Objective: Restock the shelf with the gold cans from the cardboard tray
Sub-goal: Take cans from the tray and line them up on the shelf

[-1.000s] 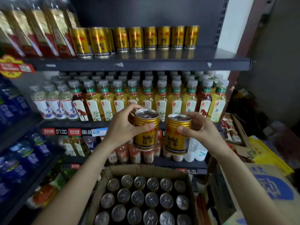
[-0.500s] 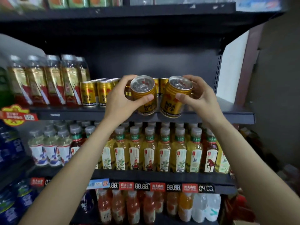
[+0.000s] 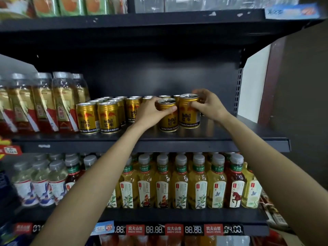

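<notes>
Two gold cans stand side by side on the dark shelf (image 3: 230,134), each held near its top. My left hand (image 3: 150,112) grips the left gold can (image 3: 169,119) with the thumb across its front. My right hand (image 3: 207,105) grips the right gold can (image 3: 189,114) from its right side. Both cans look upright with their bases on the shelf board. Several more gold cans (image 3: 108,118) stand in rows to the left and behind. The cardboard tray is out of view.
Gold-and-red wrapped bottles (image 3: 42,103) fill the shelf's left end. Bare shelf board lies right of the held cans, up to the upright post (image 3: 238,89). Below stands a row of yellow tea bottles (image 3: 179,183); the shelf above (image 3: 142,20) overhangs.
Both hands carried their cans up from over the tray to the shelf, then forward and down onto the shelf board. The camera tilted up, so the tray left the view.
</notes>
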A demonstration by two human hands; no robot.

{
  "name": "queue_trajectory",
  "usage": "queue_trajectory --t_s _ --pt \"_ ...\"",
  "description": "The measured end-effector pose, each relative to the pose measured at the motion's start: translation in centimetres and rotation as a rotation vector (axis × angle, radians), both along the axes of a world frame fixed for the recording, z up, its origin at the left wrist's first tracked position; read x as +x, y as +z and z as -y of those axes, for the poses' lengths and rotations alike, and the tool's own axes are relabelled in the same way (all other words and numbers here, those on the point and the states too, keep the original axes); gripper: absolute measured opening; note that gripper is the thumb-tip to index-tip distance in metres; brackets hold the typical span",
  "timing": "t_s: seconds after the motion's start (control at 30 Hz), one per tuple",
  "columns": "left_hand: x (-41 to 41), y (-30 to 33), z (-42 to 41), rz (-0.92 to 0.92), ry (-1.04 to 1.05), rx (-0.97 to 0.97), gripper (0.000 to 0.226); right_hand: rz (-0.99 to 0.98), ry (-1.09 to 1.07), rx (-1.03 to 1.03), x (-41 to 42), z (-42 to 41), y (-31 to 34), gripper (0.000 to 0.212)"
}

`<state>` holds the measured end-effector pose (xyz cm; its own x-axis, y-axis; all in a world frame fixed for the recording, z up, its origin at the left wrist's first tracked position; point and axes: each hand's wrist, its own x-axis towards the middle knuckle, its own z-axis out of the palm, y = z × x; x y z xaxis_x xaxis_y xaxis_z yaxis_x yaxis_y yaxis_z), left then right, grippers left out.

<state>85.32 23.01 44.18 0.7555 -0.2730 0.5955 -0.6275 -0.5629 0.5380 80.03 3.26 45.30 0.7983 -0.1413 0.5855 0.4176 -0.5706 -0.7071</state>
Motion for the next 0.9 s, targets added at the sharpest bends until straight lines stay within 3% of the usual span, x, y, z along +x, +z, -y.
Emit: queue_trajectory --t_s 0.2,0.33,0.47,0.53,0.9 --pt "1.4 -0.1 0.0 -0.042 -0.064 0.076 0.078 -0.091 0.04 -0.066 1.1 1.3 -0.8 0.041" --pt "0.4 0.3 -0.8 0.139 -0.072 0.213 0.083 -0.097 0.05 -0.155 -0.2 1.6 -1.3 0.04" --pt "0.1 0.1 -1.2 0.353 -0.074 0.443 0.081 0.168 -0.222 -0.714 -1.8 1.2 -1.6 0.06" --pt "0.7 0.2 -1.0 0.361 -0.085 0.453 0.079 0.19 -0.302 -0.853 -1.8 0.9 -1.5 0.063" --pt "5.8 1.2 1.7 0.375 -0.047 0.531 0.08 0.1 -0.251 -0.715 3.1 2.1 -0.6 0.053"
